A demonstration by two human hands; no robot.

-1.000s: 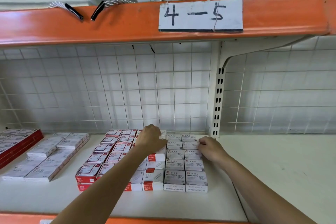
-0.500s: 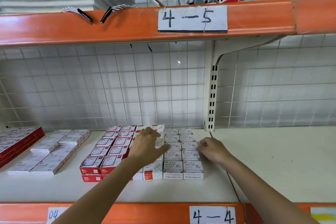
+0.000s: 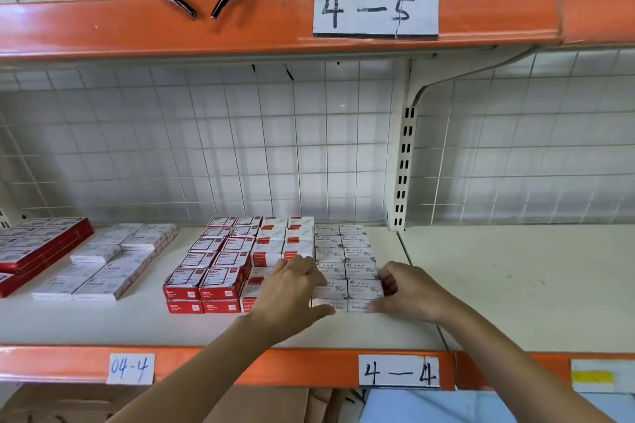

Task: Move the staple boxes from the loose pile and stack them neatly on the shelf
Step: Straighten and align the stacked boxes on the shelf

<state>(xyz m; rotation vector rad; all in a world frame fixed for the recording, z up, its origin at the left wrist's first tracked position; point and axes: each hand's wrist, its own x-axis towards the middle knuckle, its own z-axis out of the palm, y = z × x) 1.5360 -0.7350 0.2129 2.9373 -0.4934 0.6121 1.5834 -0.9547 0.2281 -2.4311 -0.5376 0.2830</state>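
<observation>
At the front of the shelf (image 3: 481,285), you are bracketing the near end of the grey-white boxes (image 3: 347,264) — both hands pulled forward from the back rows half a second ago. Your left hand (image 3: 292,288) is lying flat-fingered over them, your right hand (image 3: 409,288) curling round the front corner box — squaring up, I'd judge, not fetching more.

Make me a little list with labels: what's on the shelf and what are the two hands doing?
Shelf: cream board with orange front edge
Front labels: 04-4, 4-4
Middle: red boxes, red-and-white boxes, white paper clip boxes, packed in rows
Left side: white staple boxes, flat red packs
Left hand: resting on the front boxes
Right hand: fingers curled around the front right paper clip box
</observation>
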